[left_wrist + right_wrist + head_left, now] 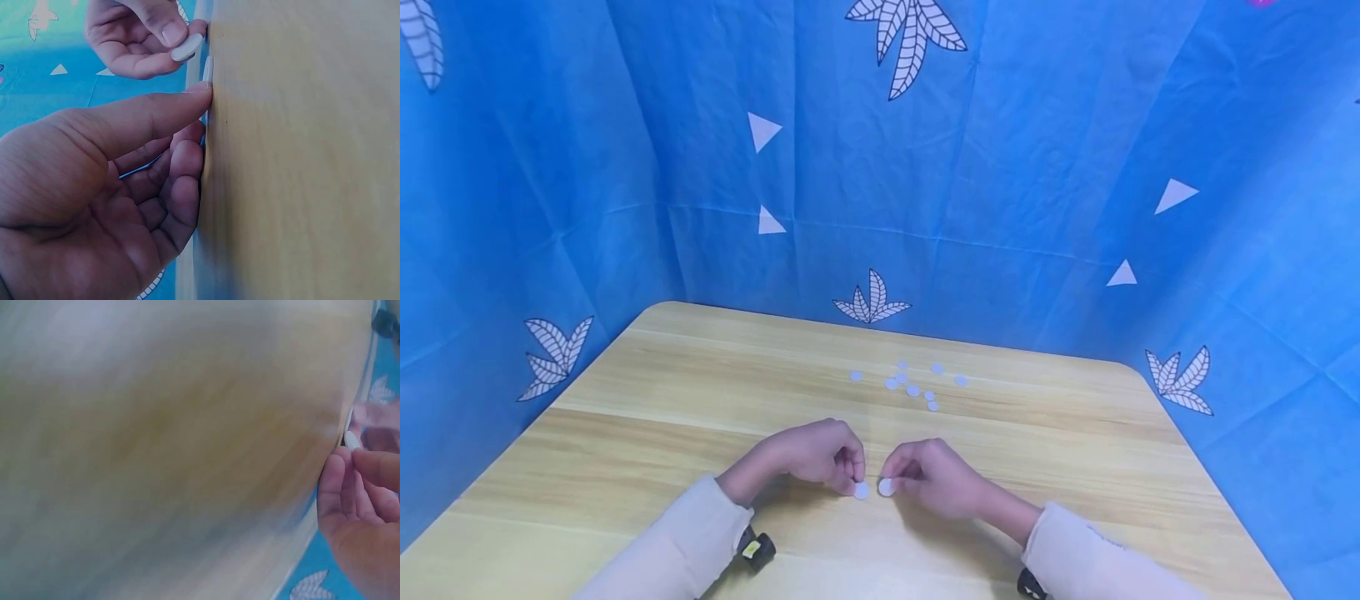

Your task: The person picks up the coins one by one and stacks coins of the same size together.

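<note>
Two small flat white discs are at the hands, close together over the near middle of the wooden table. My left hand (822, 454) has its thumb and curled fingers at one white disc (861, 491); the left wrist view shows this disc (209, 67) edge-on, flat along the tabletop, with the thumb tip on its edge. My right hand (936, 479) pinches the other white disc (886, 487) between thumb and finger. In the left wrist view that disc (187, 47) is tilted and raised off the wood. The left index fingertip is mostly hidden behind the thumb.
Several more white discs (913, 390) lie scattered farther back on the wooden table (700, 375). A blue patterned curtain (865, 167) hangs around the table's back and sides. Dark wrist devices (757, 551) show at both sleeves.
</note>
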A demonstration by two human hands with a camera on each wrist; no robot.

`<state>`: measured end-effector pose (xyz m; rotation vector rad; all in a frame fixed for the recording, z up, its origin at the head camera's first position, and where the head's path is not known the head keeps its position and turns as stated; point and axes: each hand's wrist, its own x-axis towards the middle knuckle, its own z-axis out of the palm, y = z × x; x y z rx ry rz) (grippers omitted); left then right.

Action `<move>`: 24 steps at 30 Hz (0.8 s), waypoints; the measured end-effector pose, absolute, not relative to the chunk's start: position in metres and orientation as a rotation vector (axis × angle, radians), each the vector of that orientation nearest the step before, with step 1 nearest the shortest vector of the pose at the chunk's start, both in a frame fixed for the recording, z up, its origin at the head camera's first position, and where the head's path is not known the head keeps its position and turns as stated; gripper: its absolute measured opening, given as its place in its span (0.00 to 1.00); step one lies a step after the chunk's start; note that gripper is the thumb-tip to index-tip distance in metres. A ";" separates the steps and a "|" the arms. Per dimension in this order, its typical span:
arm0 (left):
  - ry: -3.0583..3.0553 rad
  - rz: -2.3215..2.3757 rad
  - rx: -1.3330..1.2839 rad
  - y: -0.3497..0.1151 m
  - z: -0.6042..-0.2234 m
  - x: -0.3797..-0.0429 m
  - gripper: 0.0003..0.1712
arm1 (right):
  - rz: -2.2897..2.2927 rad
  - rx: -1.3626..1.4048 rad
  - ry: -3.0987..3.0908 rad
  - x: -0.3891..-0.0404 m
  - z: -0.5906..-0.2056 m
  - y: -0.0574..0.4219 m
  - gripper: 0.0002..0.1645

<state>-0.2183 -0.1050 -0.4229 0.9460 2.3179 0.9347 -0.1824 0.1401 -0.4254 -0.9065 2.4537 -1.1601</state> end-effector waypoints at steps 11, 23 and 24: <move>2.307 0.948 0.952 -0.105 -0.422 -0.220 0.10 | -1.492 -0.362 2.163 -0.167 -0.415 0.116 0.08; 2.311 0.946 0.927 -0.104 -0.420 -0.219 0.10 | -1.507 -0.162 2.176 -0.167 -0.412 0.101 0.10; 2.311 0.948 0.923 -0.104 -0.420 -0.219 0.10 | -1.507 -0.161 2.176 -0.168 -0.412 0.100 0.09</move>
